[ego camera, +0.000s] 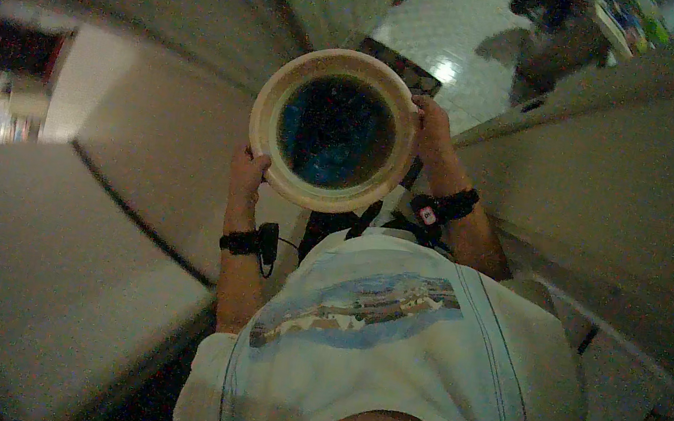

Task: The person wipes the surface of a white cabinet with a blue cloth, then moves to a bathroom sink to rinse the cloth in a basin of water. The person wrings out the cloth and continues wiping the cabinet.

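Observation:
A round, pale plastic tub [268,94] with a wide rim is held up in front of my body. Dark, bluish contents [334,133] show inside it; whether they are liquid, cloth or both, I cannot tell. My left hand [248,170] grips the rim at its lower left, thumb over the edge. On the opposite side, my right hand [434,127] grips the rim at its upper right. Dark straps with small devices circle both wrists. The tub's underside is hidden.
Walls [164,117] stand close on the left and right [600,149]. Ahead, past the tub, lie a dark patterned mat [402,66] and a shiny light tiled floor [444,26]. Dim, dark shapes [553,47] and colourful items [639,23] appear at the upper right.

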